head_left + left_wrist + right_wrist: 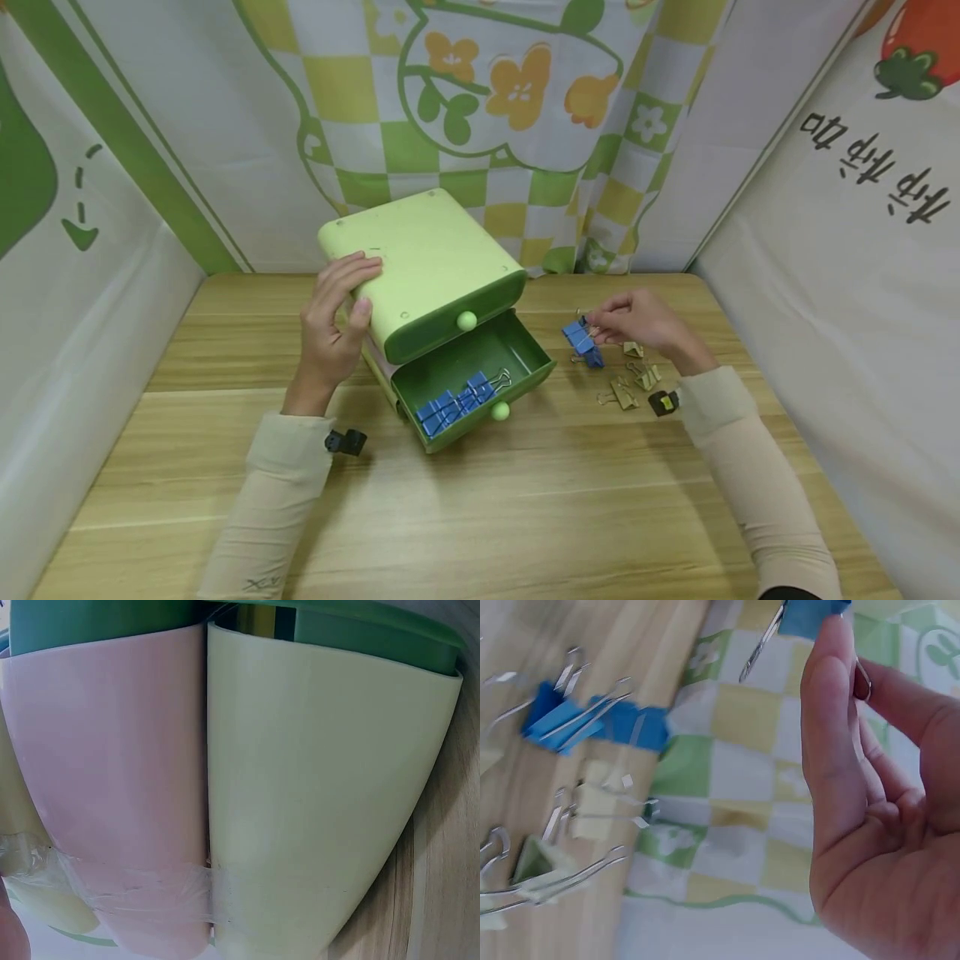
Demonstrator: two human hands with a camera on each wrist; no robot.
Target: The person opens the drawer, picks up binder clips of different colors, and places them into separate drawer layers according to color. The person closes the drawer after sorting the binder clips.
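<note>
A light green drawer cabinet (442, 250) stands turned at an angle on the table. My left hand (333, 321) rests on its top near the left edge, thumb lower toward the front corner. The drawer (517, 346) below the top one is pulled out, with several blue binder clips (477, 390) along its front. My right hand (641, 321) pinches a blue binder clip (804, 619) by a wire handle, right of the cabinet. More blue binder clips (562, 724) lie on the table beneath it. Close by are several gold binder clips (622, 393).
The wooden table (480, 517) runs up to a checked curtain (352, 92) at the back. White printed panels (840, 275) stand on both sides. The left wrist view shows the cabinet's pink tier (112, 780) beside a pale green tier (322, 787), with clear tape (142, 892) across them.
</note>
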